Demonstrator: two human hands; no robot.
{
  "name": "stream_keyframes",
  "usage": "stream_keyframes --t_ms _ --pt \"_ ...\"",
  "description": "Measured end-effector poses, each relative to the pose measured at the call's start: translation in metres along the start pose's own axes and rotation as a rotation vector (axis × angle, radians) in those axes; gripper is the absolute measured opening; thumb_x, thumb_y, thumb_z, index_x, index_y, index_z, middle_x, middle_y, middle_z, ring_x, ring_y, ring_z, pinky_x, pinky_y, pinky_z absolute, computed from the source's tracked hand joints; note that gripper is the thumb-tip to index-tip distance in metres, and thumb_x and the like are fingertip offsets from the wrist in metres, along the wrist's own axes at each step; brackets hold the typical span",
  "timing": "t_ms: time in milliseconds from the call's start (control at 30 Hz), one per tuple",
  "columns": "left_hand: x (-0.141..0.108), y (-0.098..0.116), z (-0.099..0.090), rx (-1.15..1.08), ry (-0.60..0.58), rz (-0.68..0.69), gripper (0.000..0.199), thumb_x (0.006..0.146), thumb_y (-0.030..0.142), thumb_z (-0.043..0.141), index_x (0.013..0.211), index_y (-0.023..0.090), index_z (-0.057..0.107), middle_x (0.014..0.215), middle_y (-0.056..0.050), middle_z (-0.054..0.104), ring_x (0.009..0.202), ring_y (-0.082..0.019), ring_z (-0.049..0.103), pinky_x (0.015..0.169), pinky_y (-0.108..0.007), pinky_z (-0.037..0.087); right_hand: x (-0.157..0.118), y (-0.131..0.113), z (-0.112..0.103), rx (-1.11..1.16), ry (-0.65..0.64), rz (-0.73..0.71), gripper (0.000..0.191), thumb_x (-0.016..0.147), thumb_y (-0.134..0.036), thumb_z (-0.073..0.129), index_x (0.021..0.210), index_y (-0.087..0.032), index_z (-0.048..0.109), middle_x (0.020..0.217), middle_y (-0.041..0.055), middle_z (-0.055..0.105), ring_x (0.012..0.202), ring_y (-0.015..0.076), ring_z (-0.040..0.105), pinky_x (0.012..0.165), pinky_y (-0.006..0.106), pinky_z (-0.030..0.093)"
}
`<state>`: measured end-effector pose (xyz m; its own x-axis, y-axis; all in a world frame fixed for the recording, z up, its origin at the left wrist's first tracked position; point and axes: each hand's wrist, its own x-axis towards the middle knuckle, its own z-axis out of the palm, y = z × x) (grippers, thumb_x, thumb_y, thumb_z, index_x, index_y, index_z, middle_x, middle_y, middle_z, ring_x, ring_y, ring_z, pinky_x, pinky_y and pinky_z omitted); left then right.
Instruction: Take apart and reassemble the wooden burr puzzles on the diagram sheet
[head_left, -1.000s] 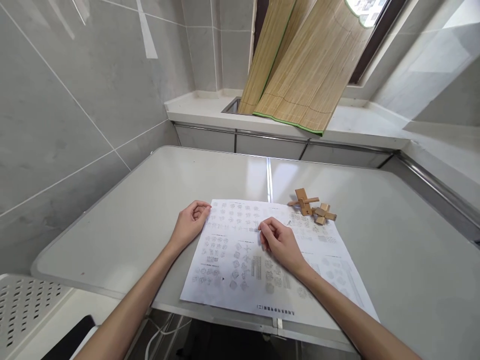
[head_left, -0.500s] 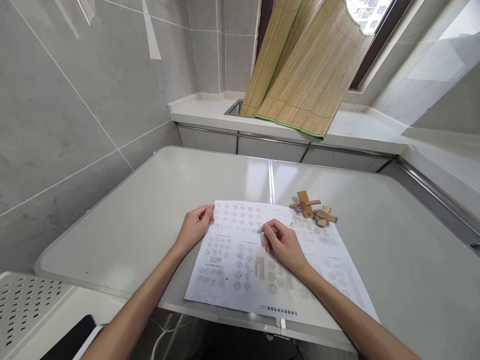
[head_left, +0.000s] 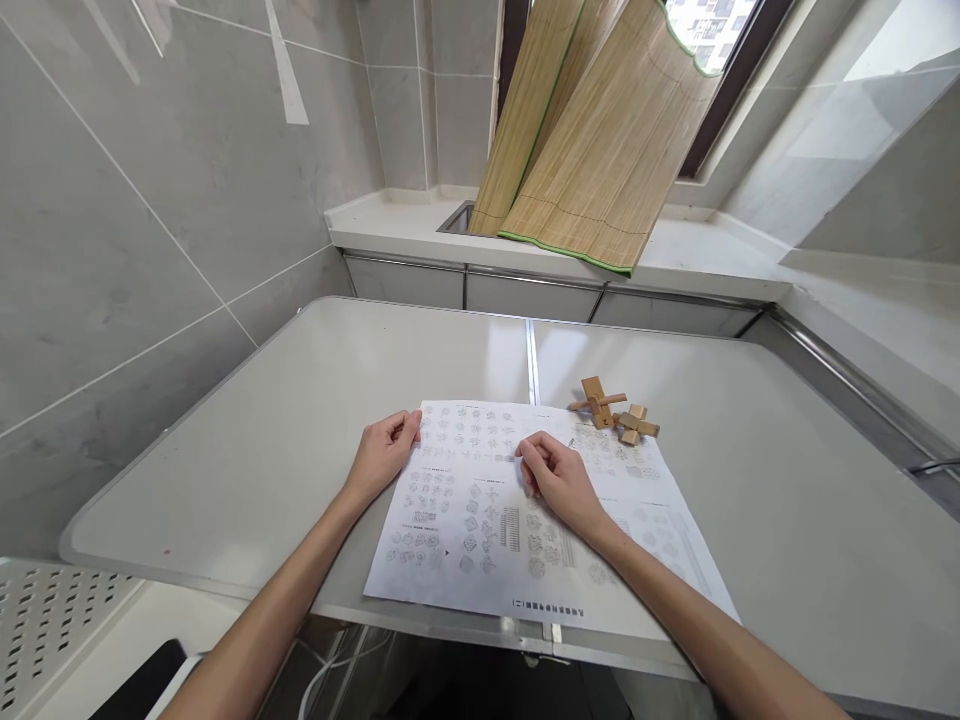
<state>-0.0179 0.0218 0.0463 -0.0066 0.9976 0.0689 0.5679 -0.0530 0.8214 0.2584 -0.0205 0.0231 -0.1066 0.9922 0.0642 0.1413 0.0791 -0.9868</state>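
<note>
Resting at the far left edge of a printed sheet (head_left: 466, 490), the left hand (head_left: 388, 448) is curled inward with its thumb beside the margin; whether it truly pinches the paper cannot be told. The right hand (head_left: 551, 470) lies loosely bent on the sheet near its middle, its palm side hidden, so I cannot tell if anything is inside. Beneath, the tabletop (head_left: 262, 430) carries the sheet flat across a metal strip (head_left: 532, 360).

The thin paper could wrinkle or skew if the right forearm (head_left: 667, 600) drags over it, and that same arm covers some of the small diagrams, which invites misreading. At the sheet's far right corner sit a plate-and-rod piece (head_left: 597, 404) and a stubbier wooden cross (head_left: 637, 425); a tug on the paper might jostle them, since their jutting ends probably give them uneven footing.

Both look like bare wood: one pairs a broad, thin slab with slim rods, the other interlocks short square-edged bars. The tabletop is smooth and pale, with a soft sheen.
</note>
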Motion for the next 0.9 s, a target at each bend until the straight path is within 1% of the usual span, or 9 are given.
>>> stream_keyframes --t_ms 67,133,233,300,333,433,633,767,900 --pt "0.0 0.001 0.0 0.006 -0.001 -0.002 0.054 0.102 0.061 0.048 0.066 0.02 0.053 0.059 0.004 0.041 0.057 -0.013 0.033 0.058 -0.028 0.027 0.003 0.0 -0.002 0.079 0.017 0.031 0.042 0.101 -0.062 0.062 0.085 -0.023 0.064 0.057 -0.0052 0.056 0.049 0.0133 0.049 0.053 0.027 0.042" --pt "0.0 0.002 -0.001 0.008 -0.005 -0.009 0.054 0.102 0.062 0.047 0.067 0.02 0.052 0.06 0.003 0.042 0.056 -0.013 0.033 0.058 -0.028 0.027 0.006 0.001 -0.004 0.215 0.034 0.082 0.041 0.097 -0.061 0.068 0.083 -0.022 0.063 0.057 -0.0059 0.054 0.047 0.0118 0.047 0.048 0.025 0.039" --pt "0.0 0.003 -0.001 0.012 -0.008 -0.017 0.054 0.101 0.062 0.047 0.066 0.02 0.052 0.06 0.003 0.043 0.057 -0.014 0.033 0.058 -0.028 0.027 0.012 0.0 -0.012 0.507 0.034 0.139 0.041 0.095 -0.058 0.069 0.077 -0.022 0.06 0.052 -0.0079 0.048 0.037 0.0076 0.032 0.039 0.023 0.026" --pt "0.0 0.004 -0.001 0.016 -0.004 -0.013 0.054 0.101 0.061 0.047 0.066 0.021 0.051 0.06 0.003 0.042 0.057 -0.014 0.033 0.058 -0.028 0.028 0.016 -0.001 -0.019 0.681 0.039 0.119 0.044 0.096 -0.059 0.062 0.072 -0.022 0.059 0.047 -0.0092 0.04 0.035 0.0063 0.021 0.037 0.022 0.019" --pt "0.0 0.004 -0.001 0.018 -0.001 -0.01 0.054 0.101 0.061 0.047 0.065 0.021 0.051 0.06 0.003 0.042 0.057 -0.014 0.032 0.058 -0.028 0.028 0.018 -0.001 -0.023 0.74 0.046 0.106 0.047 0.097 -0.06 0.059 0.07 -0.022 0.058 0.045 -0.0096 0.036 0.034 0.0064 0.018 0.036 0.022 0.018" --pt "0.001 0.004 -0.001 0.024 0.003 0.001 0.054 0.101 0.061 0.048 0.065 0.021 0.05 0.059 0.003 0.041 0.056 -0.014 0.032 0.057 -0.027 0.027 0.023 0.0 -0.035 0.834 0.089 0.094 0.051 0.097 -0.065 0.056 0.067 -0.023 0.054 0.044 -0.01 0.03 0.034 0.0075 0.016 0.035 0.023 0.021" --pt "0.002 0.001 -0.001 0.018 -0.002 0.003 0.054 0.102 0.06 0.048 0.066 0.02 0.05 0.061 0.004 0.037 0.057 -0.014 0.031 0.057 -0.027 0.027 0.031 0.011 -0.053 0.928 0.2 0.065 0.054 0.094 -0.069 0.058 0.066 -0.024 0.05 0.044 -0.0102 0.03 0.033 0.0072 0.016 0.033 0.022 0.025" --pt "0.003 0.001 -0.001 0.021 -0.008 -0.01 0.053 0.101 0.06 0.049 0.066 0.02 0.051 0.062 0.003 0.038 0.058 -0.013 0.031 0.057 -0.027 0.027 0.035 0.018 -0.064 0.971 0.262 0.06 0.054 0.094 -0.068 0.058 0.064 -0.024 0.047 0.044 -0.0095 0.031 0.033 0.0072 0.019 0.032 0.022 0.026" --pt "0.003 0.003 -0.002 0.016 0.002 -0.004 0.053 0.1 0.061 0.049 0.065 0.021 0.051 0.061 0.003 0.038 0.057 -0.014 0.032 0.056 -0.027 0.027 0.038 0.023 -0.075 1.049 0.307 0.057 0.05 0.095 -0.06 0.059 0.063 -0.025 0.043 0.041 -0.0092 0.032 0.032 0.0076 0.021 0.031 0.023 0.028"
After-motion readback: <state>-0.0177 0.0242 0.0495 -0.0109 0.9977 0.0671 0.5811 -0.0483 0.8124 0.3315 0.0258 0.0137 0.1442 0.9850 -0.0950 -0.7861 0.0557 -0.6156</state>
